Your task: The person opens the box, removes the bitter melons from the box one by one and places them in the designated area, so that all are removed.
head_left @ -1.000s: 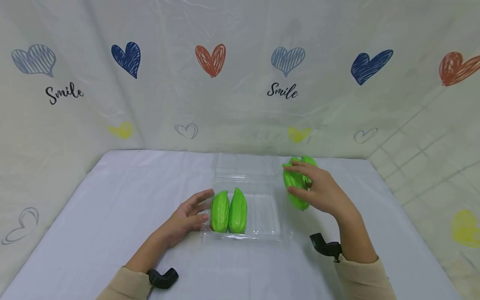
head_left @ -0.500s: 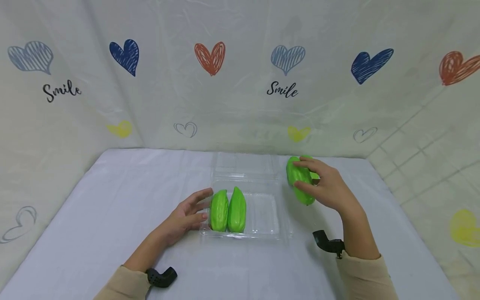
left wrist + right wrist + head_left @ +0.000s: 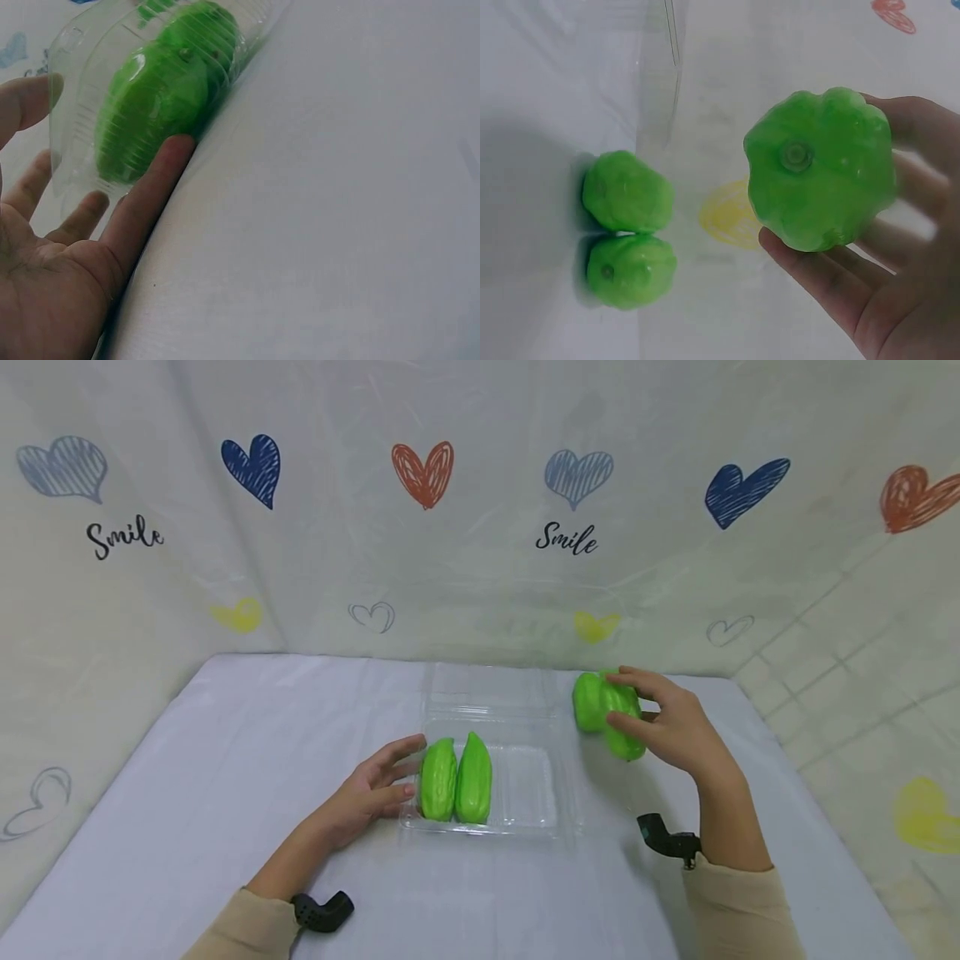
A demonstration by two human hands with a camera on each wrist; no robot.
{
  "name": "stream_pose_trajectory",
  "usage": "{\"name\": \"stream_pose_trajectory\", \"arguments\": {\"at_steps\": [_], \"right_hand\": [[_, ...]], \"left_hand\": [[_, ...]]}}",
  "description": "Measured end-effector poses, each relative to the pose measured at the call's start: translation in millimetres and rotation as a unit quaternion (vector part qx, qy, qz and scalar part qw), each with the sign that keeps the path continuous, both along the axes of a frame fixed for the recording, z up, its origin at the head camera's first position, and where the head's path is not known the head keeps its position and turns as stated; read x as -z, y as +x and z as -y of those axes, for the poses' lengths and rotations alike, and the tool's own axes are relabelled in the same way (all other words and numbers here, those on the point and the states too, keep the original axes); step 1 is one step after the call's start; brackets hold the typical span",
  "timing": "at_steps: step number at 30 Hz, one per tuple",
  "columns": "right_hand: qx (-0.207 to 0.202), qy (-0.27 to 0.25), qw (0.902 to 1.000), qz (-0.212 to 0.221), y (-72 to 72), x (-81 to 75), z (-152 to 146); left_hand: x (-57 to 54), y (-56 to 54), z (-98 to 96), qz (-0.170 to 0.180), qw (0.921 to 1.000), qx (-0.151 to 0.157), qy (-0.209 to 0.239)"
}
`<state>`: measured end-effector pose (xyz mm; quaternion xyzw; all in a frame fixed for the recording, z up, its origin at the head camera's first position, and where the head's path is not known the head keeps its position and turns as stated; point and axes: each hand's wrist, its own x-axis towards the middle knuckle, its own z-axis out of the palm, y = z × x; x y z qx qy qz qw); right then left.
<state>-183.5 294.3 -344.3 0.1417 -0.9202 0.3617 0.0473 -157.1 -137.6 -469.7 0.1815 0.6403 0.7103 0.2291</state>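
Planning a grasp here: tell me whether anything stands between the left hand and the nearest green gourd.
Yes: the clear container's side wall stands between the left hand and the nearest green gourd, which the left wrist view shows through the plastic. Nothing visible covers it from above.

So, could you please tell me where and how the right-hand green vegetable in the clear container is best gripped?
I'd probably grip the vegetable round its middle, from above and the right: it lies lengthwise, close beside its neighbour on the left, while the open container has bare floor on the right.
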Motion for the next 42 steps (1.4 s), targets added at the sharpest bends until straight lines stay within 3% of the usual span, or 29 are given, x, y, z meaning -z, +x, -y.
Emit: {"name": "stream_pose_trajectory", "arguments": {"at_steps": [12, 22, 42], "right_hand": [[0.028, 0.017, 0.9995, 0.002, -7.5, -9.4, -11.6], [0.049, 0.027, 0.9984, -0.009, -15.7, -6.8, -25.9], [0.081, 0.020, 0.9957, 0.040, -28.8, 1.8, -52.1]], "left_hand": [[1.8, -1.2, 1.1, 0.003, 1.0000, 0.000, -0.001], [2.8, -2.3, 0.2, 0.002, 1.0000, -0.001, -0.005], [-0.6, -1.3, -1.7, 0.002, 1.0000, 0.000, -0.001]]}}
